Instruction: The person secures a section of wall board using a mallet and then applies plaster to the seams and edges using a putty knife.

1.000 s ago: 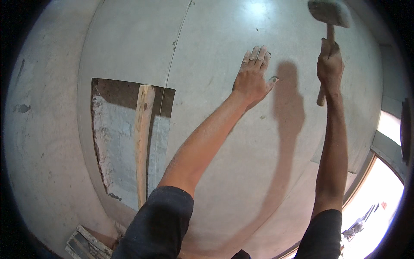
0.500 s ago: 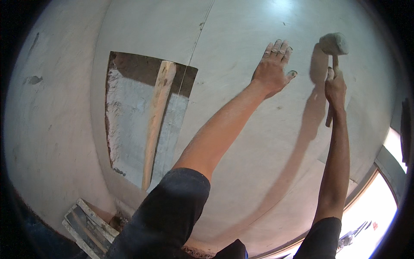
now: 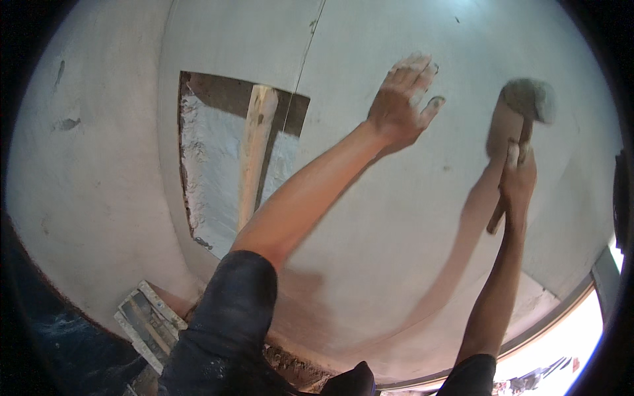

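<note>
My left hand [image 3: 403, 99] is stretched out with its fingers extended and thumb apart. It holds nothing and is at the pale wall panel [image 3: 396, 218], though I cannot tell if the palm touches it. Further right, my right hand [image 3: 519, 175] is wrapped round the wooden handle of a mallet [image 3: 528, 100]. The thick grey mallet head points upward, slightly blurred, and the handle's end sticks out below my fist. Beside the head, a dark shadow of mallet and arm falls on the panel.
Left of my forearm, a rectangular opening [image 3: 211, 145] shows rough whitish material inside. A wooden pole [image 3: 254, 152] stands across it. At lower left leans a worn wooden frame [image 3: 148, 327]. Rubble [image 3: 294, 366] lies along the panel's bottom edge, and a bright opening [image 3: 561, 346] is at lower right.
My right hand has come down along the panel with the mallet. My left hand has shifted left and slightly down across the panel. The whole view has turned a little.
</note>
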Available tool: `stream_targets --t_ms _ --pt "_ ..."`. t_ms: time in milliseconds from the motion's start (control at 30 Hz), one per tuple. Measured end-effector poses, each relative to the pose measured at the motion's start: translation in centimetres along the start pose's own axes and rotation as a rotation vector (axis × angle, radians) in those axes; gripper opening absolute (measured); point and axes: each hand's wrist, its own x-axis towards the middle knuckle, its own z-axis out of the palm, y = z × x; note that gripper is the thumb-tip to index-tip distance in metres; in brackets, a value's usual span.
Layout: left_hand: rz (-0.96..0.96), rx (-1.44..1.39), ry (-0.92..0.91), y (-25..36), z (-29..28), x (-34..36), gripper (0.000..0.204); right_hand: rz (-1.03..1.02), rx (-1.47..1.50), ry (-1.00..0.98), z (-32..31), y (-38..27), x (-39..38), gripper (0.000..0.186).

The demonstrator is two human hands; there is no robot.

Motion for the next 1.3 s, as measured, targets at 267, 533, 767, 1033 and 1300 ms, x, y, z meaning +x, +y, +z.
stream_targets --t_ms 267,533,767,1033,1300 --pt "-0.361 0.372 -0.019 -9.0 -10.0 3.5 0.030 0.091 0.211 -0.077 -0.5 -1.7 -0.8 0.026" --pt "-1.220 0.088 -0.252 -17.5 -17.3 4.0 0.041 0.302 0.037 -0.418 -5.9 -2.0 1.9 0.022" --pt "-1.312 0.136 -0.513 -17.1 -17.6 7.1 0.046 0.338 0.219 -0.546 -7.5 -2.8 4.3 0.021" --pt "-1.333 0.073 -0.513 -17.3 -17.5 7.8 0.043 0.252 0.385 -0.481 -6.0 -6.9 1.0 0.026" --pt "-1.274 -0.051 -0.604 -19.8 -19.3 6.6 0.032 0.059 0.511 -0.970 3.7 -20.9 -2.1 0.029"
